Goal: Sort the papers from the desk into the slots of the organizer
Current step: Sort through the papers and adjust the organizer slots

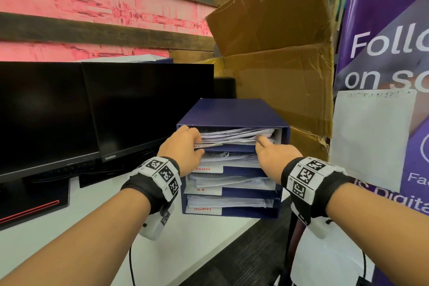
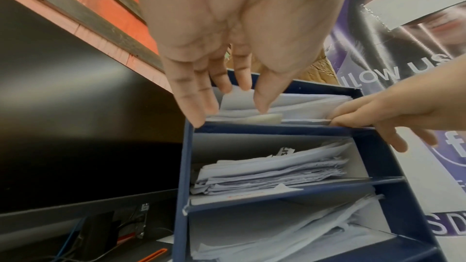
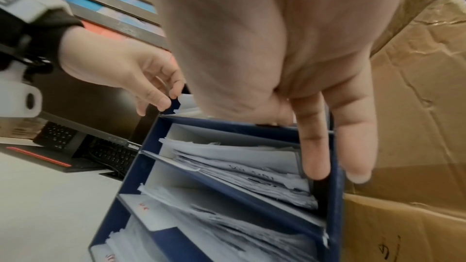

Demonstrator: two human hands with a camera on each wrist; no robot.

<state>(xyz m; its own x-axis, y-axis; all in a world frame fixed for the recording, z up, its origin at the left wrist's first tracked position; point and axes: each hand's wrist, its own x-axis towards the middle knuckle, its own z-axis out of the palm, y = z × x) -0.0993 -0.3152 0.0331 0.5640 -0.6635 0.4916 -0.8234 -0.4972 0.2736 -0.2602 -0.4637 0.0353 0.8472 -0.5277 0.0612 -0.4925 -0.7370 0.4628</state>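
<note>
Nearby, monitors (image 1: 92, 109), perhaps cardboard box (image 1: 278, 72).

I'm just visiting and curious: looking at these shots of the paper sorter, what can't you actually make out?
- Top slot label: head view, the left hand covers most of it.
- Bottom slot papers: left wrist view, cut off by the lower edge.
- Writing on the papers: right wrist view, too blurred to read.
- Right hand fingers' tips: head view, hidden among the top slot's papers.
</note>
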